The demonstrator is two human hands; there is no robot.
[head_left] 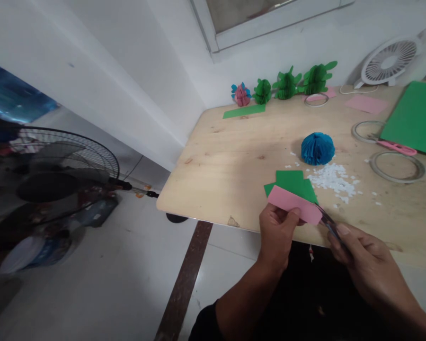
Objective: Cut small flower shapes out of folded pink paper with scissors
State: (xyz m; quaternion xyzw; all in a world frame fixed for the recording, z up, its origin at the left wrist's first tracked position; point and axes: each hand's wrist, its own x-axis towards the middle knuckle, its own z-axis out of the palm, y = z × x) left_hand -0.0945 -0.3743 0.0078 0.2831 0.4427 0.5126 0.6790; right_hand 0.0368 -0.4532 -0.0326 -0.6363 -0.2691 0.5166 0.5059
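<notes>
My left hand (279, 232) pinches a strip of pink paper (291, 202) between thumb and fingers, over the table's front edge. In my right hand (358, 246) is a pair of scissors (327, 219), its blades at the right end of the pink strip. The handles are mostly covered by my fingers. Just beyond the strip lie overlapping pieces of green paper (289, 178). A round blue honeycomb paper ball (317, 148) stands farther back, and many small white paper scraps (335, 180) are scattered between it and my right hand.
Several folded green paper figures (286, 85) and a pink-and-blue one (241, 94) line the wall. Tape rolls (397, 166), a pink-handled cutter (397, 147), green sheets (419, 118) and a small white fan (390, 61) occupy the right. A black floor fan (53, 175) stands left of the table (213, 166).
</notes>
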